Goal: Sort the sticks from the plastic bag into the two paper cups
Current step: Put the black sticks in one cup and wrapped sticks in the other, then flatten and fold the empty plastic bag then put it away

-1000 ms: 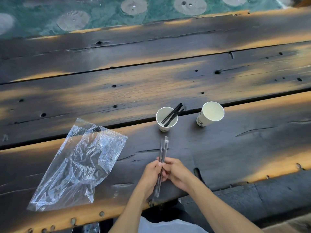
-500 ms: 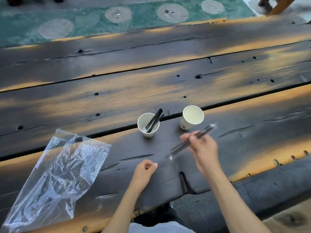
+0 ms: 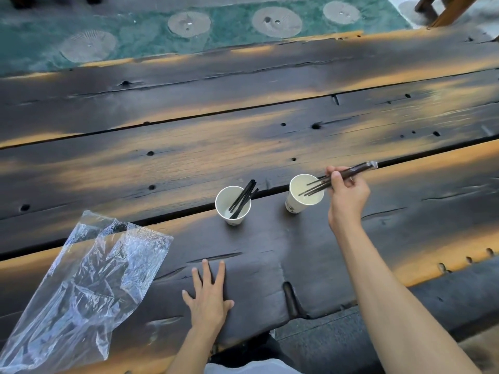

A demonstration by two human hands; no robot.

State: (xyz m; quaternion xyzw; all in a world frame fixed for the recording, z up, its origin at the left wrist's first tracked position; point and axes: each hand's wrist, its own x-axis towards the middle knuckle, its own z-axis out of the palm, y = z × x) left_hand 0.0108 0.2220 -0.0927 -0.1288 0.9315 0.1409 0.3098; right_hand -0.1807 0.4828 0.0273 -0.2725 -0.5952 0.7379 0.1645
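Two white paper cups stand on the dark wooden table. The left cup point(image 3: 232, 211) holds a few black sticks point(image 3: 243, 197) leaning to the upper right. My right hand point(image 3: 347, 194) pinches a clear-wrapped bundle of dark sticks point(image 3: 351, 171) at a slant, with its lower tips inside the mouth of the right cup point(image 3: 294, 203). My left hand point(image 3: 209, 295) lies flat on the table near the front edge, fingers spread, holding nothing. The clear plastic bag point(image 3: 89, 287) lies crumpled at the lower left.
The table point(image 3: 270, 136) is made of wide planks with dark gaps and knot holes. Its front edge has a notch point(image 3: 290, 298) near my body. Beyond the far edge is a green floor, and a wooden chair leg point(image 3: 448, 9) shows at the top right.
My right hand carried the wrapped sticks from in front of me up and right to the right cup. My left hand let go and went flat on the table.
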